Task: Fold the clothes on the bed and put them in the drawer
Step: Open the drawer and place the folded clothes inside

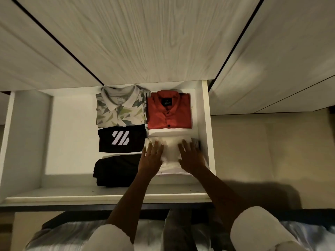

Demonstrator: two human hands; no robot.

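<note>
Head view, looking down into an open white drawer (206,124) pulled out beneath pale wood-grain cabinet fronts (137,38). Both hands are lying flat on a folded white garment (171,144) that is sitting in the drawer's near right area, against the right wall. The left hand (151,158) is pressing on the garment's left portion with fingers straight and spread; the right hand (191,157) is pressing on its right portion in the same manner, fingers extended and gripping nothing. Neither hand is curling around the cloth. Just beyond the white garment, a folded red button-up shirt (169,111) is lying with its collar toward the back of the drawer. To its left, a folded polo shirt with a green and grey geometric print (120,107) is resting beside it. In front of the polo, a folded black garment bearing a white slanted-stripe logo (121,141) is lying just left of the white garment, and nearer still a plain black folded garment (116,171) is sitting partly beneath the left forearm. White sleeves (257,230) are covering both upper arms at the bottom of the view.
</note>
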